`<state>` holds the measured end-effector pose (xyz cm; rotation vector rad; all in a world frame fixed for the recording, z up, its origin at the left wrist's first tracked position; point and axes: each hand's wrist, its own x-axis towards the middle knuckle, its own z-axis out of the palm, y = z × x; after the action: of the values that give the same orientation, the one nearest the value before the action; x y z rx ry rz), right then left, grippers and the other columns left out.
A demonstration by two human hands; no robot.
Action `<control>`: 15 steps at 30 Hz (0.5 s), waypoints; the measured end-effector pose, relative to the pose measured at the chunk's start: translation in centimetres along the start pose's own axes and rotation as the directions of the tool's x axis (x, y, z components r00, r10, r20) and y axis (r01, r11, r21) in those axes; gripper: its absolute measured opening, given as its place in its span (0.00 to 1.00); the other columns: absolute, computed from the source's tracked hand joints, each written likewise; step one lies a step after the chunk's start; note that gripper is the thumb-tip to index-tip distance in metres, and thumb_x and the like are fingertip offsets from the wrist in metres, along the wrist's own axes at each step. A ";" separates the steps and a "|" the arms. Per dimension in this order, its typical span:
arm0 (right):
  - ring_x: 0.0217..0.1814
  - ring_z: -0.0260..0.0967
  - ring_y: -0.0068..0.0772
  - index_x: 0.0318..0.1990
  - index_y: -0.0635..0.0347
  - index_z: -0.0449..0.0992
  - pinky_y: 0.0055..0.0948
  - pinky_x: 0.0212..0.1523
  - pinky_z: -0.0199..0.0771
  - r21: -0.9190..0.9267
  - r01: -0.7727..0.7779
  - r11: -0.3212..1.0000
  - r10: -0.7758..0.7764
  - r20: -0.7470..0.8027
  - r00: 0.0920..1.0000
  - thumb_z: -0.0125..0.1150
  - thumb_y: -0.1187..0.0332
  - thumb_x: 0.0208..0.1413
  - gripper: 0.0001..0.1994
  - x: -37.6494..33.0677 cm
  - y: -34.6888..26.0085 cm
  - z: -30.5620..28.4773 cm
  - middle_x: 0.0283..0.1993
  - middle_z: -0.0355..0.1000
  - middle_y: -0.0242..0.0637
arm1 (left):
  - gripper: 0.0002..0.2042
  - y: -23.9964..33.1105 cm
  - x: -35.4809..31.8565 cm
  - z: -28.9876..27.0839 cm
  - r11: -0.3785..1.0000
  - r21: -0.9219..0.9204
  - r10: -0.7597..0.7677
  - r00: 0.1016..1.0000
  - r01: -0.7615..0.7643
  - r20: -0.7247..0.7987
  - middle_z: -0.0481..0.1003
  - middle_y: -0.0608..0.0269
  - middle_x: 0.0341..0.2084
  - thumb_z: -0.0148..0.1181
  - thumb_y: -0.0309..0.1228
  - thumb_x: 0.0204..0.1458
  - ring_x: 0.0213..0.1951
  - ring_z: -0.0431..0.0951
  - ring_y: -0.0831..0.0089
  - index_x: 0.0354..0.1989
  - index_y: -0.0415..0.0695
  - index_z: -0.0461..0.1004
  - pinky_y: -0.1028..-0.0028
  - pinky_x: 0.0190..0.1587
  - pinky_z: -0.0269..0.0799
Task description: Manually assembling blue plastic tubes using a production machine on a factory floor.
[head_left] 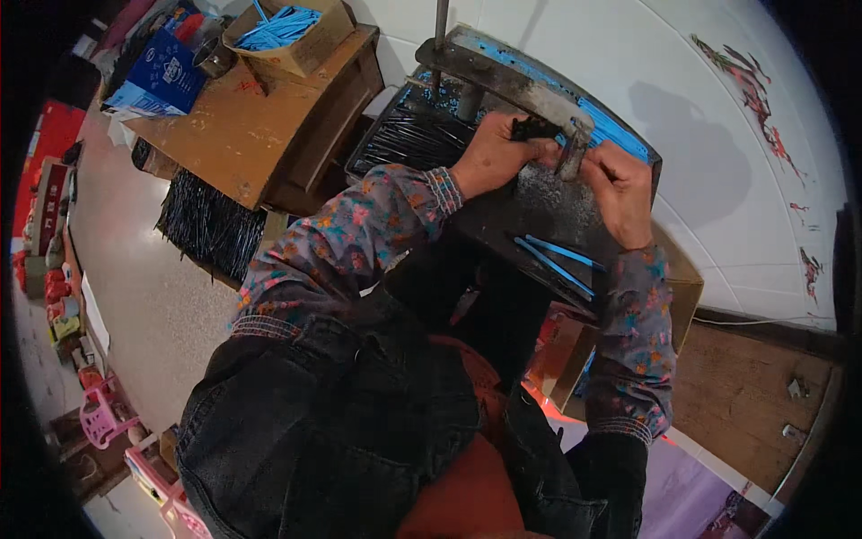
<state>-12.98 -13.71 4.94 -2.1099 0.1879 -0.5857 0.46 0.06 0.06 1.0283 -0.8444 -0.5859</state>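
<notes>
Both my hands are raised at a dark metal press (530, 90) with a worn grey arm and an upright end piece. My left hand (494, 160) is closed, fingertips pinched beside the end piece, with something dark at them. On the other side of that piece, my right hand (621, 190) is also closed, its thumb and fingers together. A bit of blue shows between the hands, but the metal hides what the fingertips hold. Two slim blue strips (558, 263) lie near the front edge of the dark worktop (539, 220), below the hands.
Thin black rods (417, 139) lie left of the press, blue strips (615, 126) behind it. A brown wooden table (224, 135) at left bears a carton (310, 54) of blue strips and a blue box (162, 72). More black rods (211, 220) are bundled below. A white wall (700, 180) stands right.
</notes>
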 end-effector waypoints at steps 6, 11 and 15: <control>0.24 0.56 0.26 0.32 0.65 0.75 0.23 0.29 0.58 -0.076 -0.090 0.993 0.103 0.199 0.975 0.58 0.78 0.46 0.05 -1.0 1.1 -3.7 0.26 0.66 0.30 | 0.05 1.4 -0.2 -0.8 0.966 0.231 0.127 0.991 -0.113 -0.044 0.78 0.65 0.25 0.59 0.22 0.47 0.26 0.71 0.81 0.32 0.35 0.77 0.82 0.31 0.67; 0.27 0.60 0.33 0.34 0.65 0.73 0.26 0.31 0.61 -0.431 0.223 0.874 -0.188 0.124 0.974 0.56 0.77 0.46 0.07 -1.0 4.8 -2.5 0.30 0.68 0.34 | 0.07 1.0 -0.1 -0.4 0.944 0.309 0.112 0.993 -0.113 0.018 0.78 0.65 0.25 0.59 0.23 0.48 0.27 0.72 0.81 0.34 0.34 0.77 0.82 0.33 0.68; 0.29 0.63 0.38 0.37 0.64 0.73 0.28 0.32 0.63 -0.641 0.376 0.669 -0.274 0.257 0.927 0.55 0.76 0.46 0.09 -1.2 6.1 -2.2 0.35 0.70 0.38 | 0.07 0.8 -0.4 -0.7 0.980 0.193 0.048 0.999 -0.052 0.024 0.78 0.65 0.26 0.59 0.23 0.49 0.28 0.72 0.81 0.35 0.34 0.77 0.82 0.35 0.68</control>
<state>-14.51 -18.43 0.61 -2.9438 -0.0846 -0.6337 0.86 1.01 0.53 1.1753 -0.9555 -0.4781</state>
